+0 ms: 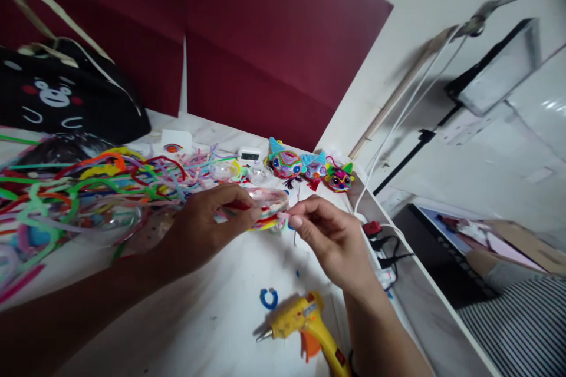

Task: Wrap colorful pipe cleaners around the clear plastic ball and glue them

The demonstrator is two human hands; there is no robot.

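Note:
My left hand (203, 230) is closed around the side of a clear plastic shell (275, 199) with red, yellow and white fuzzy strips on it. At the shell's right edge, my right hand (331, 241) pinches a small pale pink piece (285, 217), perhaps the end of a pipe cleaner. Fingers cover much of the shell. Below the hands, a yellow glue gun (294, 318) lies on the white table (194, 318), its nozzle pointing left. A curled blue pipe cleaner piece (268, 298) is just above the nozzle.
Many coloured pipe cleaners (97, 179) pile up at the left, before a black bag (66, 91). Decorated fish-like ornaments (286, 164) and a small digital clock (249, 155) stand at the back. A power strip (384, 271) with cables runs along the right. Someone's striped clothing (517, 324) shows lower right.

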